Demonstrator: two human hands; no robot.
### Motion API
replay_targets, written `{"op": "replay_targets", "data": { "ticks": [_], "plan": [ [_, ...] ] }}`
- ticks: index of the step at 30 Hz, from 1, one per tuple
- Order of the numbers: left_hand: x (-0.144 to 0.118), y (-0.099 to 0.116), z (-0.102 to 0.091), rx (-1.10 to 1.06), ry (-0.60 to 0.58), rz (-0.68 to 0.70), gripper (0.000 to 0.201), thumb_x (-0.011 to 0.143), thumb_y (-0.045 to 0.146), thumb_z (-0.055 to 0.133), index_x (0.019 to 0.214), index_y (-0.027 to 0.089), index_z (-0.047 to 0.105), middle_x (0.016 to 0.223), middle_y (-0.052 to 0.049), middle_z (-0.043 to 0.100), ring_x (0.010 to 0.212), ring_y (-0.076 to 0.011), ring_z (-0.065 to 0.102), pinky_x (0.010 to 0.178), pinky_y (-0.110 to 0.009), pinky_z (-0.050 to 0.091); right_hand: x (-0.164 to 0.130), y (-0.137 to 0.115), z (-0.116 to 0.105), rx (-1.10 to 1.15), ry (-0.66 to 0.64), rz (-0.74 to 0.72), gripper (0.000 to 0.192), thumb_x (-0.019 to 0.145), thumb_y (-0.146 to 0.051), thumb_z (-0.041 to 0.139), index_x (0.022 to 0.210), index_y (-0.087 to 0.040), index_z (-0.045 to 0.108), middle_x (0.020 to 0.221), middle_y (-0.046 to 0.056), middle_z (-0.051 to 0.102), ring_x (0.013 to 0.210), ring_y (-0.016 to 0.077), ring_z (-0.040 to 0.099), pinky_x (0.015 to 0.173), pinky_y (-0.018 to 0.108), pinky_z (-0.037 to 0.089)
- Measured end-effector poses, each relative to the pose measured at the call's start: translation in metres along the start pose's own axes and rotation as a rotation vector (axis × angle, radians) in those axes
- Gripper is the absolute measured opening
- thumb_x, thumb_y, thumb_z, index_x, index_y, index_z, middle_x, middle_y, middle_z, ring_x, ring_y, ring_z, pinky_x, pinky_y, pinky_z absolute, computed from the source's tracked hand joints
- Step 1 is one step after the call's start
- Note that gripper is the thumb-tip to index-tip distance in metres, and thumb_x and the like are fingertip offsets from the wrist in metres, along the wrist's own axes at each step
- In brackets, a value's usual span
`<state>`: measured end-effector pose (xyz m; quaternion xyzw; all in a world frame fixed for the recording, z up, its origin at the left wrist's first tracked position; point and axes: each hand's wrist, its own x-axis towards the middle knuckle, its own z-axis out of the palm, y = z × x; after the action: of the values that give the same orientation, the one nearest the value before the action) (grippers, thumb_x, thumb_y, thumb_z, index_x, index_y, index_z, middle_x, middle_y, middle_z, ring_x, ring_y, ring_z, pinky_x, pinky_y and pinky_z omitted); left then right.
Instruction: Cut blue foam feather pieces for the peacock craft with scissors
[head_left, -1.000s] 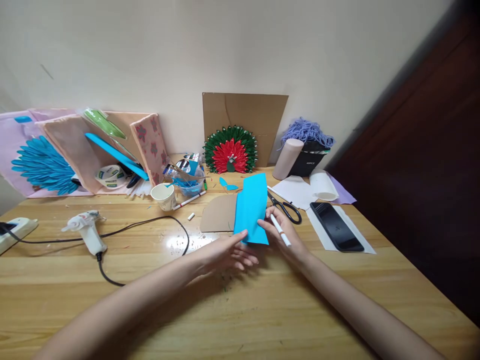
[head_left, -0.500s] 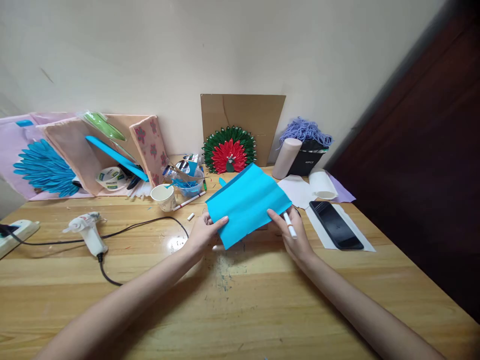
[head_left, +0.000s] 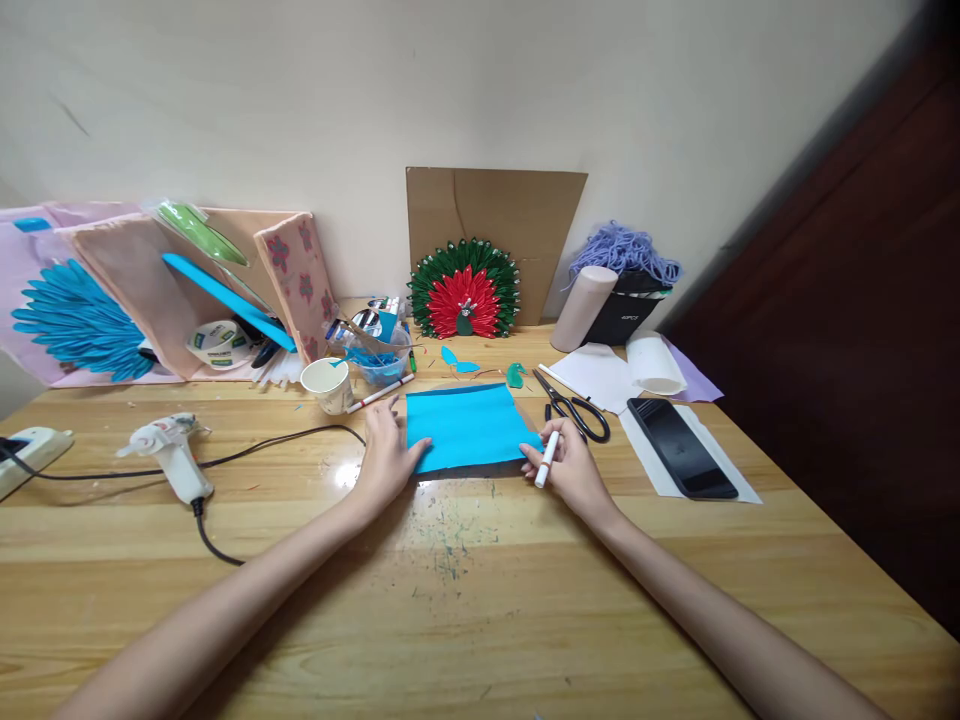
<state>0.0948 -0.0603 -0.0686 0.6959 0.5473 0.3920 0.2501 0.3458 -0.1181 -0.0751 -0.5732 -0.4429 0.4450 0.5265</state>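
Observation:
A blue paper sheet lies flat on the wooden table. My left hand presses on its left edge, thumb on the near left corner. At the sheet's near right corner, my right hand touches the paper with its fingertips while holding a white marker. Whatever is under the sheet is hidden.
Black scissors and a black phone on white paper lie right of the sheet. A paper cup, a glue gun with its cord, and a power strip sit left. A peacock craft leans on cardboard at the wall.
The blue sheet stood upright, was lifted and turned sideways in both hands, and now lies flat on the table. The camera view shifted slightly.

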Motion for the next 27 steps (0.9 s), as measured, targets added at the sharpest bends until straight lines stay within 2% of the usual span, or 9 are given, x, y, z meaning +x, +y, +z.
{"op": "replay_targets", "data": {
  "ticks": [2,4,6,9,12,17,20,24,27],
  "plan": [
    [-0.005,0.007,-0.001,0.152,-0.063,0.210,0.049,0.075,0.025,0.065,0.120,0.018,0.045,0.125,-0.012,0.042,0.119,-0.0269,0.042,0.099,-0.048,0.037,0.000,0.004,-0.001,-0.040,-0.032,0.002,0.047,0.062,-0.043,0.075,0.083,-0.024,0.037,0.063,-0.009,0.047,0.048,0.0133,0.059,0.042,0.023,0.046],
    [-0.008,0.016,-0.001,0.205,-0.244,0.359,0.026,0.082,0.024,0.057,0.108,0.020,0.053,0.119,-0.009,0.049,0.114,-0.0240,0.045,0.097,-0.044,0.038,0.000,0.005,-0.003,-0.117,-0.053,-0.020,0.041,0.066,-0.041,0.071,0.082,-0.024,0.038,0.061,-0.009,0.044,0.046,0.0111,0.053,0.041,0.022,0.041],
    [-0.008,0.023,0.003,0.209,-0.398,0.445,0.016,0.087,0.023,0.050,0.102,0.020,0.057,0.112,-0.006,0.055,0.107,-0.0208,0.049,0.093,-0.039,0.041,-0.001,0.004,-0.005,-0.213,-0.070,-0.055,0.034,0.071,-0.039,0.068,0.080,-0.024,0.039,0.059,-0.009,0.040,0.047,0.0098,0.047,0.043,0.021,0.038],
    [-0.006,0.032,0.012,0.219,-0.485,0.505,0.019,0.090,0.022,0.044,0.102,0.020,0.058,0.110,-0.006,0.059,0.104,-0.0192,0.051,0.091,-0.036,0.043,-0.002,0.001,-0.008,-0.332,-0.118,-0.074,0.027,0.075,-0.036,0.063,0.077,-0.023,0.040,0.059,-0.008,0.038,0.052,0.0108,0.044,0.048,0.022,0.035],
    [-0.004,0.038,0.020,0.239,-0.540,0.567,0.024,0.092,0.024,0.041,0.108,0.019,0.058,0.118,-0.006,0.058,0.109,-0.0191,0.051,0.094,-0.036,0.042,-0.003,-0.002,-0.009,-0.404,-0.187,-0.062,0.023,0.077,-0.037,0.060,0.078,-0.023,0.040,0.060,-0.007,0.042,0.056,0.0127,0.046,0.052,0.023,0.036],
    [-0.010,0.044,0.025,0.285,-0.735,0.681,0.041,0.094,0.038,0.036,0.129,0.021,0.046,0.141,-0.006,0.042,0.129,-0.0209,0.038,0.107,-0.039,0.031,-0.002,-0.006,-0.015,-0.522,-0.305,-0.067,0.022,0.080,-0.038,0.057,0.078,-0.023,0.040,0.061,-0.006,0.044,0.056,0.0131,0.045,0.053,0.024,0.034],
    [-0.016,0.044,0.024,0.330,-0.814,0.692,0.051,0.093,0.046,0.033,0.138,0.021,0.035,0.147,-0.006,0.033,0.134,-0.0235,0.030,0.109,-0.044,0.025,-0.001,-0.011,-0.022,-0.587,-0.254,-0.108,0.024,0.082,-0.040,0.056,0.075,-0.023,0.040,0.060,-0.005,0.044,0.055,0.0123,0.041,0.053,0.024,0.031],
    [-0.021,0.043,0.024,0.370,-0.842,0.706,0.053,0.093,0.050,0.028,0.138,0.021,0.036,0.146,-0.007,0.033,0.134,-0.0250,0.031,0.108,-0.045,0.026,0.001,-0.014,-0.028,-0.397,-0.140,-0.140,0.026,0.091,-0.044,0.039,0.078,-0.022,0.045,0.055,-0.005,0.040,0.050,0.0116,0.036,0.050,0.024,0.029],
    [-0.024,0.043,0.025,0.378,-0.830,0.746,0.053,0.092,0.051,0.029,0.136,0.023,0.038,0.145,-0.008,0.036,0.130,-0.0270,0.036,0.105,-0.045,0.029,0.001,-0.011,-0.026,-0.126,-0.224,-0.084,0.031,0.093,-0.045,0.031,0.092,-0.022,0.051,0.057,-0.004,0.043,0.050,0.0119,0.038,0.049,0.024,0.031]
  ]
}}
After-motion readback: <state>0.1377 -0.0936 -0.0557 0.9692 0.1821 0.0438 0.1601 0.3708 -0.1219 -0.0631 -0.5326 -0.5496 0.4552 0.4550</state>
